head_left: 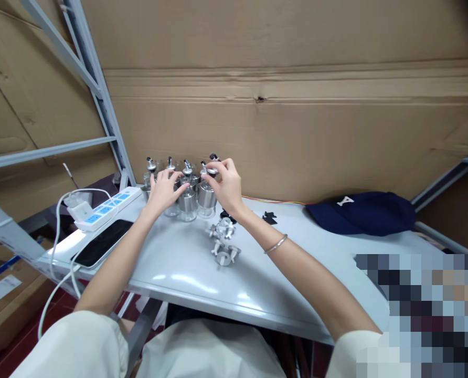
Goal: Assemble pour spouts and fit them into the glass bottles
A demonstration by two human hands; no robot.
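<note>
Left hand (164, 189) has its fingers open, spread over the glass bottles (187, 205) bunched at the far left of the table (171, 262). Right hand (228, 186) has its fingers pinched on a spout (203, 167) atop the bottle at the right end. Little metal parts (223, 256) sit nearer, navy cap (365, 214) far right.

Bottles (188, 203) partly hidden from me.
The left hand (165, 188) covers some; whether it grips one, I can't tell. The right hand's (229, 186) fingers mask part of the pourer (213, 170) they pinch, and I can't judge whether it sits in a bottle. Black pieces (269, 217) are too small to identify, metal fittings (223, 258) look blurred, pixel blocks (426, 310) swallow the lower right corner.
</note>
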